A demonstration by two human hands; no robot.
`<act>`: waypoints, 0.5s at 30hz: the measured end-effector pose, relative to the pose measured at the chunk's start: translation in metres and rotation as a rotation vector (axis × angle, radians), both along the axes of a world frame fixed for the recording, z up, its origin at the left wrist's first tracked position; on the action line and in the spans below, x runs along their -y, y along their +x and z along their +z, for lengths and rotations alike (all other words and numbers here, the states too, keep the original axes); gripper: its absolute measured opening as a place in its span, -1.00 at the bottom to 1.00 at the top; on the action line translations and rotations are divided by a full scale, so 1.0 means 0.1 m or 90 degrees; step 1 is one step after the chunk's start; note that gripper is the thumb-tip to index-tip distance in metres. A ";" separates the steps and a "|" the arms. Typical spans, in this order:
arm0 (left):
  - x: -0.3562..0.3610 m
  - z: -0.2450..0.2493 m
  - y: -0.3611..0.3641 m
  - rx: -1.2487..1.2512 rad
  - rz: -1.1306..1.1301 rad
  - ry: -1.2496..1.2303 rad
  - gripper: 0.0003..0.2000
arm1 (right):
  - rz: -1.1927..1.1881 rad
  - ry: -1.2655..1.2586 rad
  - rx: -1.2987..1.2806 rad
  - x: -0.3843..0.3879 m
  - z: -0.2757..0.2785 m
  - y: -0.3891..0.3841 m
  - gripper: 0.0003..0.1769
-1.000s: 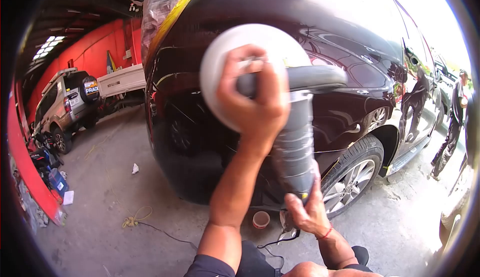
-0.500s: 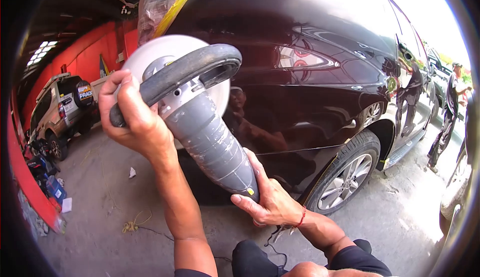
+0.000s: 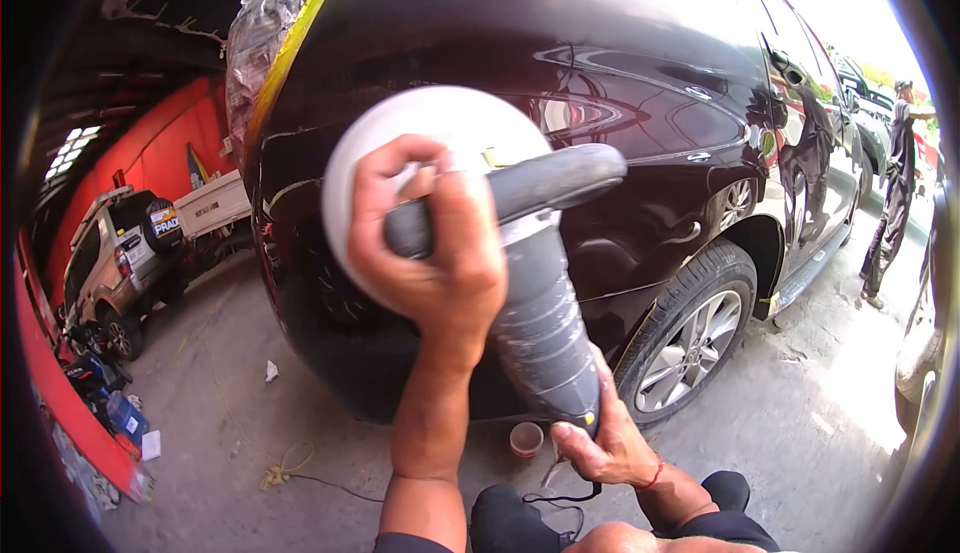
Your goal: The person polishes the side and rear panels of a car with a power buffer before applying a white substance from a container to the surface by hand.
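Note:
A grey car polisher (image 3: 545,328) with a round white pad (image 3: 440,118) is held up in front of the dark glossy car (image 3: 450,33). Wrapped around the left end of its black loop handle (image 3: 560,181) is my left hand (image 3: 440,243). My right hand (image 3: 615,443) grips the narrow rear end of the body, thumb beside a small yellow mark. The pad faces the car's rear side panel and overlaps it in this view. From the back of the polisher a black cord (image 3: 565,498) hangs down.
Plastic sheeting (image 3: 262,43) edged with yellow tape covers part of the car at upper left. A small cup (image 3: 526,440) stands on the concrete floor below the polisher. The cord (image 3: 335,485) runs across the floor. Another person (image 3: 893,193) stands at the far right; an SUV (image 3: 125,253) is parked left.
Both hands have carried the polisher to the right and slightly down, and its loop handle has turned flatter. The view has shifted, and the cup on the floor now shows.

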State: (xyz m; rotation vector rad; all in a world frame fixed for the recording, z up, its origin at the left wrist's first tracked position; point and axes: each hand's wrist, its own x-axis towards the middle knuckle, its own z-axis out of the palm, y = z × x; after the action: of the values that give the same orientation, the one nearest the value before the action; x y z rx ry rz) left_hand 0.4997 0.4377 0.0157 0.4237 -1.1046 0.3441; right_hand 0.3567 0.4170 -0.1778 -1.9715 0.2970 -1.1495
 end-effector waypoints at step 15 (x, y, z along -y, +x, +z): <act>1.02 0.01 -0.91 0.136 -0.029 0.176 -0.87 | -0.171 0.205 0.220 0.21 -0.31 -0.39 -0.40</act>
State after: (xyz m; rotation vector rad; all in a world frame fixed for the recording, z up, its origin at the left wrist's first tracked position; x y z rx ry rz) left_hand 0.4087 0.3353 0.0171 0.6158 -1.3750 0.1982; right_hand 0.3175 0.3963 -0.2089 -1.4546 0.5377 -1.4852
